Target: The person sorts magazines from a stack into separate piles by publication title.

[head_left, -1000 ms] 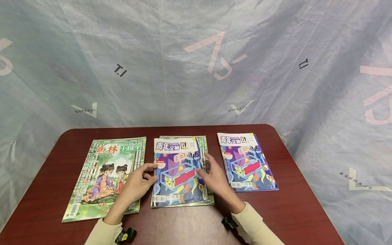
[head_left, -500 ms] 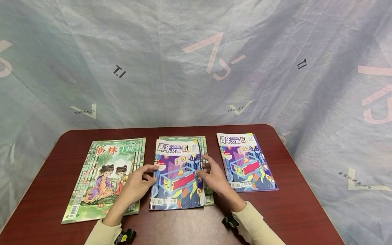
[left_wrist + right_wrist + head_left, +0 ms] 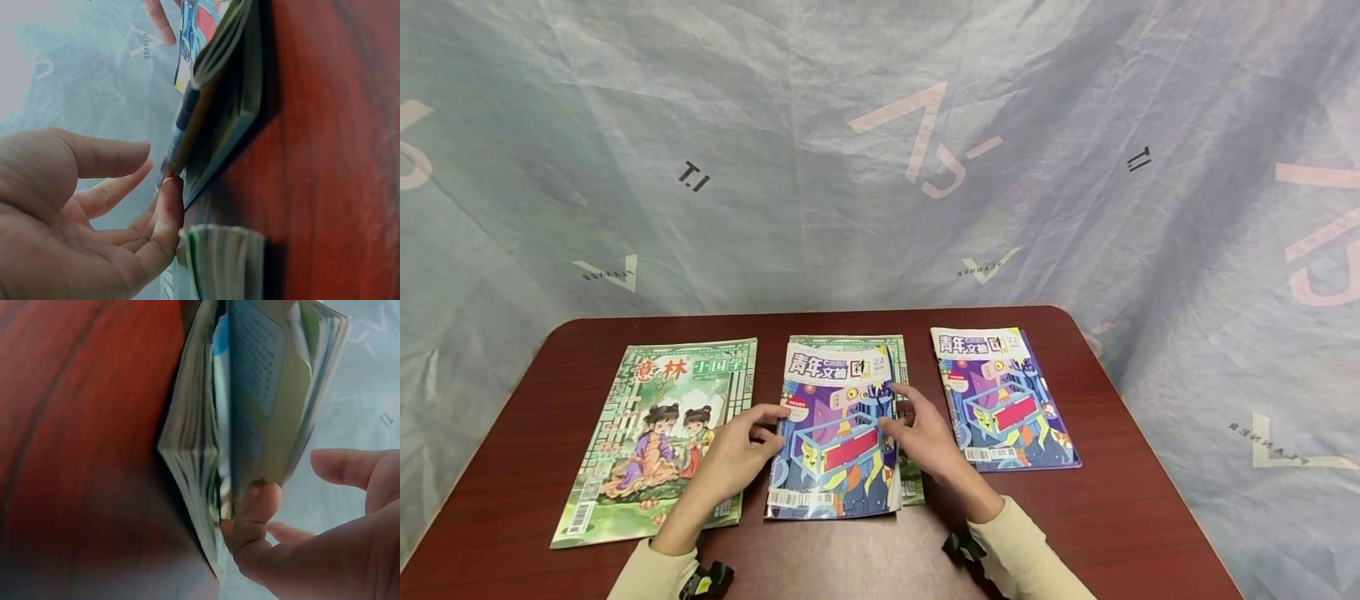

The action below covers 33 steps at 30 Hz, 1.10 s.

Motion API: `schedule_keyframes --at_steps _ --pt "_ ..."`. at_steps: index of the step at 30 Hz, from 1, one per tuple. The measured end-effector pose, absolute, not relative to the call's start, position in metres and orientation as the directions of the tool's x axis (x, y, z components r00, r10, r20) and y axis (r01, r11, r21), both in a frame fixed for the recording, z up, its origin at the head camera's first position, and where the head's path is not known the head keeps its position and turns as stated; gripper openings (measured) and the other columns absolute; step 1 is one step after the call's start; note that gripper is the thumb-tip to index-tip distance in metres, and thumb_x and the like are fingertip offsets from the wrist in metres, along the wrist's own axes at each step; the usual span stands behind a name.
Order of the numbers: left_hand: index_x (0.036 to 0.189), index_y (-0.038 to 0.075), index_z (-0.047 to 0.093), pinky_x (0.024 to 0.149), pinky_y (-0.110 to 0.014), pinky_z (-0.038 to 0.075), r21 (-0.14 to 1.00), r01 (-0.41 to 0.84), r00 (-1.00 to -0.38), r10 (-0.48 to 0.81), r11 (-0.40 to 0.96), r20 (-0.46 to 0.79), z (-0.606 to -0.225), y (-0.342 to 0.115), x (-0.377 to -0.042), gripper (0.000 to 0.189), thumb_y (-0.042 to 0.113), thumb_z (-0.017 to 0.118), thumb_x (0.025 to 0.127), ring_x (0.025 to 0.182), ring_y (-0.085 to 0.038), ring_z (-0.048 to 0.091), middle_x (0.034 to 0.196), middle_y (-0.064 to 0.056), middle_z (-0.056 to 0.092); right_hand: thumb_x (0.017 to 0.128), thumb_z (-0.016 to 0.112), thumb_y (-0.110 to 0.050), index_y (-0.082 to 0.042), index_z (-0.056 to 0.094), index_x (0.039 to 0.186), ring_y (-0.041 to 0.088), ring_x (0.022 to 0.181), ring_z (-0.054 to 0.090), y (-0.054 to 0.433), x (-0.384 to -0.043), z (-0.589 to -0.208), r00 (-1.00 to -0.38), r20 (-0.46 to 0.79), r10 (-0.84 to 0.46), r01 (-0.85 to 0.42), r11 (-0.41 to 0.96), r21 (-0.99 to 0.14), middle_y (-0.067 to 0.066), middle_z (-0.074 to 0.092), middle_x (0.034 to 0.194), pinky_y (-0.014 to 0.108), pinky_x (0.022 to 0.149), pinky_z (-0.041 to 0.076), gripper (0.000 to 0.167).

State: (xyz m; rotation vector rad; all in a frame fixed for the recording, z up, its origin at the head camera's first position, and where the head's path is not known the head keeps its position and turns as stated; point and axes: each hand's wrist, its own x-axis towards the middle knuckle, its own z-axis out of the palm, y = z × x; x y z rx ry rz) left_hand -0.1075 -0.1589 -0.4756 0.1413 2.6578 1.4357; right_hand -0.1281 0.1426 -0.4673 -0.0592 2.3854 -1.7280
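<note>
Between my two hands is a purple magazine with a white title band, held at its side edges. My left hand holds its left edge; in the left wrist view the fingertips bend under the spine and the thumb stands apart. My right hand holds the right edge; in the right wrist view a curled finger supports the magazine's back cover, thumb off it. The magazine is lifted and slightly tilted, with a gap over the green magazine beneath, which it mostly hides.
To the left lies a thick green illustrated magazine, partly under my left forearm. Another purple magazine lies to the right on the dark red table. A grey printed curtain hangs behind the table's far edge.
The purple magazine has risen off the green one and shifted slightly toward me, its lower edge now in front of the green magazine's. Both hands stay almost where they were.
</note>
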Motion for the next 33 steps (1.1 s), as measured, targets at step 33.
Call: schedule_keyframes --at_steps 33 --pt "0.137 0.007 0.074 0.08 -0.032 0.059 0.875 0.005 -0.989 0.132 0.485 -0.068 -0.4756 -0.1558 -0.105 0.041 -0.003 0.08 0.097 0.098 -0.019 0.074 0.13 -0.017 0.072 0.103 0.071 0.002 0.004 0.059 0.155 0.042 0.124 0.064 0.1448 -0.1311 -0.4691 -0.991 -0.077 -0.109 0.04 0.305 -0.951 0.029 0.061 0.147 0.046 0.091 0.059 0.053"
